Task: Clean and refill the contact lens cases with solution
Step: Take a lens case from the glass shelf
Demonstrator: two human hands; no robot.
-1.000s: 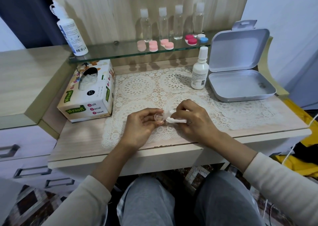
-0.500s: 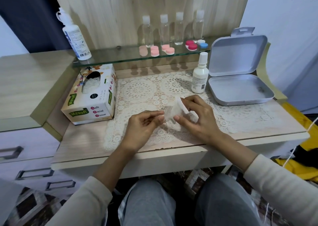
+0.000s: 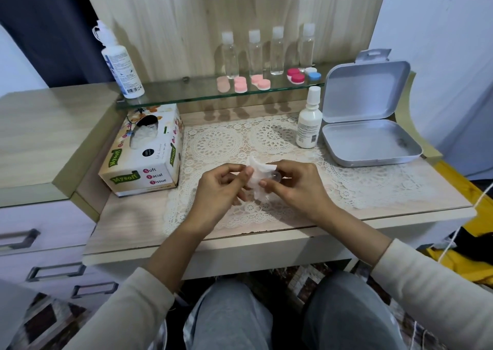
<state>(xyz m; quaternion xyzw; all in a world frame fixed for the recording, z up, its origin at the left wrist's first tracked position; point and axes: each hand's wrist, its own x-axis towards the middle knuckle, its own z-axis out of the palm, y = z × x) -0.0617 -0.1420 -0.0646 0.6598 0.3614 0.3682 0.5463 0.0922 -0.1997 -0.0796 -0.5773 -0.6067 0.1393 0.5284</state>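
centre frame: left hand (image 3: pixel 222 189) pinches tissue (image 3: pixel 256 175), right hand (image 3: pixel 297 187) grips clear lens case (image 3: pixel 272 175) against it | stage: likely wiping, refill not started | beyond, right: solution bottle (image 3: pixel 309 121) capped | top, glass shelf (image 3: pixel 173 95): coloured cases (image 3: pixel 260 82) lidded, cleaned or not unclear

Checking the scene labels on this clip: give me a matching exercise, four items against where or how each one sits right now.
Items
1. tissue box
2. large solution bottle
3. grey box
4. white tissue

Places or states
a. pinched between the left hand and the right hand
b. at the left end of the glass shelf
c. lid open, at the right side of the desk
d. just left of the lace mat

Pairs: 1-d, 2-b, 3-c, 4-a
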